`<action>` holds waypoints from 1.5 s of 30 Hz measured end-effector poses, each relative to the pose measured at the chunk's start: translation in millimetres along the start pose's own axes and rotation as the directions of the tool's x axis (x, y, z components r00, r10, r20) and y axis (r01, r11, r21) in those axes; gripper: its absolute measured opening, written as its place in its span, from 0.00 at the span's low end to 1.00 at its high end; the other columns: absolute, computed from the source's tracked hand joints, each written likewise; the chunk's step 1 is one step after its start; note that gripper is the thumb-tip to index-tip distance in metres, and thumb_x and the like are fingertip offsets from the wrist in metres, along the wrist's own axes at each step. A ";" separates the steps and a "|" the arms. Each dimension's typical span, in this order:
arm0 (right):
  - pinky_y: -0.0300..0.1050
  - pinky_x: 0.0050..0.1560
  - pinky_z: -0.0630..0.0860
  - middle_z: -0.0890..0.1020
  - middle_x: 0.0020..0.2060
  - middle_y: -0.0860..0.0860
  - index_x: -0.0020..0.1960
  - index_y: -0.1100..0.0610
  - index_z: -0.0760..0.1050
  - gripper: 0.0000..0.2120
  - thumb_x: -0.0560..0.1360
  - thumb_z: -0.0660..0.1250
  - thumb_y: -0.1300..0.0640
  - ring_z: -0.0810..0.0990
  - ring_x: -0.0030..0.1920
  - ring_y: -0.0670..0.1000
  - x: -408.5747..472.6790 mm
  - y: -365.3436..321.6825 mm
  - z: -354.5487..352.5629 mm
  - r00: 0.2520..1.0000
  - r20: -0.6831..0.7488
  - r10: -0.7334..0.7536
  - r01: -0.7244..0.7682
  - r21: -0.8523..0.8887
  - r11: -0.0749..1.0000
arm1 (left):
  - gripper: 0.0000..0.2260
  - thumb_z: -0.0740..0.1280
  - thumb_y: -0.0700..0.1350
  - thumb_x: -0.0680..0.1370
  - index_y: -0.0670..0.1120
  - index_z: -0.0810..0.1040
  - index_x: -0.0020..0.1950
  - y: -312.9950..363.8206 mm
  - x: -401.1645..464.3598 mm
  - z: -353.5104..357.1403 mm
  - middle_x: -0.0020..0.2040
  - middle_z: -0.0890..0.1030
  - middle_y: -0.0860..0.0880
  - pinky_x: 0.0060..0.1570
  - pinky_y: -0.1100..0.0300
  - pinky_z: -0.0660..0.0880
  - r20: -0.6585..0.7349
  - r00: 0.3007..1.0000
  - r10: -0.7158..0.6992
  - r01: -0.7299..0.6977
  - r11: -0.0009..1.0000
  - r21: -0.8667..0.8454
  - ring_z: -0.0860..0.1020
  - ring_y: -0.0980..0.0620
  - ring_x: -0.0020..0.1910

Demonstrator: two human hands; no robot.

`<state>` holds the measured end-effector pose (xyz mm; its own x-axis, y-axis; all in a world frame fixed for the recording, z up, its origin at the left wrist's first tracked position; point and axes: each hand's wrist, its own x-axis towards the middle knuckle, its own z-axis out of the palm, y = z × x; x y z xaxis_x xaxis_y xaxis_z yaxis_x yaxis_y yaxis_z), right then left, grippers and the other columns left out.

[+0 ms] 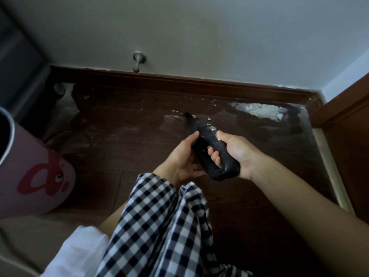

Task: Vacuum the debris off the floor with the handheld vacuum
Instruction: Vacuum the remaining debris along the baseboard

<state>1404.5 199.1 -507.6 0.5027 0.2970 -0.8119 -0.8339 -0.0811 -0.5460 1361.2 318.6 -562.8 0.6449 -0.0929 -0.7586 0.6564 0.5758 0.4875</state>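
A black handheld vacuum points its nozzle down at the dark wood floor near the skirting board. My right hand grips its loop handle, fingers curled through it. My left hand holds the vacuum's body from the left side, thumb along it and fingers underneath. A pile of white debris lies on the floor to the right of the nozzle, in the corner. Small white crumbs are scattered along the skirting board close to the nozzle tip.
A pink bin with a red cartoon print stands at the left. A metal door stop sticks out of the grey wall. Brown door frame at the right. My knee in checked trousers is in front.
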 end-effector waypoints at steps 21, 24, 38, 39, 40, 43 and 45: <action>0.34 0.19 0.69 0.75 0.30 0.53 0.48 0.65 0.72 0.20 0.82 0.54 0.47 0.72 0.19 0.44 -17.4 14.7 -48.9 0.993 -0.106 -0.044 0.049 0.052 0.997 | 0.15 0.59 0.58 0.80 0.49 0.76 0.54 -22.3 14.0 41.3 0.59 0.79 0.43 0.64 0.44 0.72 0.115 0.990 -0.084 0.071 0.992 0.106 0.77 0.42 0.61; 0.34 0.18 0.69 0.75 0.30 0.53 0.48 0.65 0.72 0.20 0.82 0.55 0.48 0.72 0.19 0.44 -15.0 10.8 -49.5 0.994 -0.103 -0.039 0.045 0.057 0.997 | 0.15 0.59 0.58 0.80 0.49 0.76 0.54 -20.7 15.8 42.7 0.59 0.79 0.43 0.63 0.44 0.72 0.106 0.991 -0.079 0.067 0.992 0.110 0.77 0.42 0.62; 0.33 0.19 0.70 0.74 0.29 0.54 0.50 0.64 0.71 0.17 0.82 0.56 0.49 0.72 0.19 0.45 14.1 -9.0 14.7 0.997 0.076 0.021 -0.020 -0.022 1.000 | 0.15 0.60 0.58 0.79 0.48 0.77 0.52 13.6 2.1 -10.9 0.50 0.81 0.46 0.58 0.47 0.74 -0.067 0.997 0.048 -0.050 0.998 -0.026 0.79 0.45 0.53; 0.33 0.19 0.69 0.74 0.29 0.54 0.50 0.64 0.71 0.17 0.82 0.56 0.49 0.72 0.19 0.45 16.2 -10.1 19.7 0.996 0.081 0.022 -0.020 -0.026 0.999 | 0.16 0.60 0.59 0.79 0.48 0.77 0.52 15.8 1.9 -14.3 0.51 0.81 0.45 0.57 0.47 0.74 -0.080 0.995 0.053 -0.056 0.998 -0.034 0.79 0.44 0.54; 0.33 0.19 0.69 0.74 0.30 0.54 0.50 0.64 0.71 0.17 0.82 0.56 0.49 0.72 0.19 0.45 17.7 -10.8 23.3 0.996 0.086 0.023 -0.021 -0.028 0.999 | 0.16 0.61 0.59 0.79 0.47 0.77 0.53 17.2 1.1 -16.8 0.51 0.81 0.45 0.56 0.48 0.74 -0.090 0.994 0.056 -0.060 0.997 -0.040 0.79 0.44 0.54; 0.33 0.19 0.70 0.74 0.29 0.54 0.49 0.64 0.71 0.18 0.82 0.56 0.48 0.72 0.20 0.45 19.1 -8.4 28.3 0.994 0.106 0.036 -0.031 -0.045 0.998 | 0.16 0.60 0.58 0.79 0.47 0.77 0.52 16.2 -2.8 -23.3 0.49 0.81 0.45 0.56 0.47 0.75 -0.103 0.993 0.058 -0.064 0.996 -0.054 0.79 0.45 0.51; 0.33 0.19 0.70 0.74 0.30 0.54 0.48 0.64 0.72 0.19 0.82 0.55 0.48 0.72 0.20 0.45 17.2 -4.3 27.4 0.992 0.121 0.047 -0.040 -0.061 0.997 | 0.16 0.60 0.58 0.79 0.47 0.78 0.52 11.4 -6.7 -27.0 0.48 0.81 0.45 0.59 0.46 0.74 -0.100 0.994 0.050 -0.056 0.997 -0.057 0.79 0.45 0.51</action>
<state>1410.4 230.6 -513.6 0.4317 0.4059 -0.8056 -0.8377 -0.1510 -0.5249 1353.8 347.7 -563.9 0.6345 0.0182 -0.7727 0.5955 0.6257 0.5038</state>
